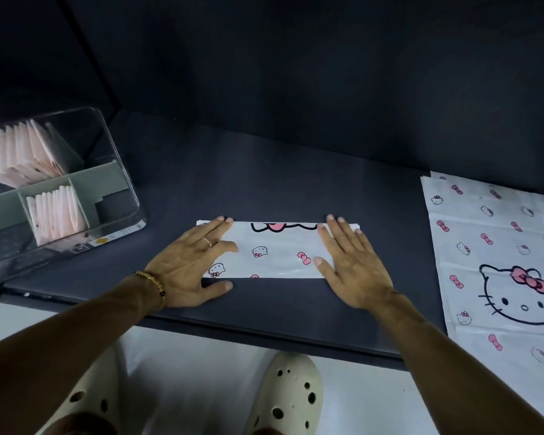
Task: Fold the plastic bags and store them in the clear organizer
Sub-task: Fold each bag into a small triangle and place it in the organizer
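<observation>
head | folded plastic bag [277, 251] lies flat on table [296, 189] | left hand [189, 265] and right hand [352, 262] press its ends, fingers straight

A dark tabletop [296, 189] carries three things directly; a clear organizer [120, 171] with folded bags sits at its left end; a folded plastic bag [277, 251] lies flat in the middle near the front edge; a stack of unfolded printed bags [496, 255] lies at the right.

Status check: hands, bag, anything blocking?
Left hand and right hand flat on folded bag strip. Organizer part-filled, far left. Unfolded bags stacked right. Nothing blocking.
</observation>
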Action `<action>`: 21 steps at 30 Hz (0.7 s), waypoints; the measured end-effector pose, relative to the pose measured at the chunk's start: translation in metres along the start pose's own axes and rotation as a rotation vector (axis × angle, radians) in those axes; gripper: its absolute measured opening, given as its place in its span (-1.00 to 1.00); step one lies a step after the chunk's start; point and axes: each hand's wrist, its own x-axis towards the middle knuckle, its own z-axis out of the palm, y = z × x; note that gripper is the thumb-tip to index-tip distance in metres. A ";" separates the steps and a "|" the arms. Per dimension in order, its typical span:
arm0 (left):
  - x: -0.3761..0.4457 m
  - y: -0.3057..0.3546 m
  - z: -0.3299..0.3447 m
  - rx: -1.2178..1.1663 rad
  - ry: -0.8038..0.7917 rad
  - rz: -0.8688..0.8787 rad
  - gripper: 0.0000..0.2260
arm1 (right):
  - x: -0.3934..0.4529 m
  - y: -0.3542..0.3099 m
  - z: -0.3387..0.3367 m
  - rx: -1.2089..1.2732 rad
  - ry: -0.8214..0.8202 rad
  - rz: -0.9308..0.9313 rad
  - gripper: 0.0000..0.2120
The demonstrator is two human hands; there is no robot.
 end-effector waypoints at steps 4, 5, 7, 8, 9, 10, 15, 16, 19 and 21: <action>-0.001 -0.006 -0.009 -0.021 -0.081 0.050 -0.49 | 0.001 0.002 0.001 0.008 -0.013 0.002 -0.32; -0.001 -0.006 -0.011 -0.008 -0.096 0.056 -0.51 | 0.001 0.002 0.000 0.010 -0.017 -0.002 -0.31; 0.000 -0.006 -0.014 0.017 -0.110 0.062 -0.53 | 0.002 0.003 -0.002 0.016 -0.025 -0.016 -0.31; 0.001 -0.005 -0.015 0.024 -0.105 0.062 -0.55 | 0.003 0.002 -0.003 0.012 -0.031 -0.019 -0.32; 0.002 -0.004 -0.015 0.028 -0.098 0.055 -0.59 | 0.002 0.001 -0.004 -0.007 -0.040 -0.020 -0.33; 0.003 -0.002 -0.016 0.029 -0.093 0.042 -0.62 | 0.001 -0.001 -0.006 -0.050 -0.048 -0.010 -0.34; 0.013 0.018 -0.020 -0.020 -0.124 -0.087 -0.67 | -0.006 -0.062 -0.029 0.090 0.162 0.010 -0.36; 0.014 0.024 -0.022 -0.030 -0.151 -0.123 -0.67 | -0.006 -0.081 -0.029 0.167 0.227 -0.048 -0.41; 0.014 0.044 -0.028 -0.037 -0.216 -0.230 -0.64 | -0.008 -0.128 -0.028 0.213 0.331 -0.099 -0.64; 0.010 0.054 -0.033 -0.039 -0.194 -0.259 -0.65 | -0.009 -0.140 -0.031 0.305 0.408 -0.009 -0.94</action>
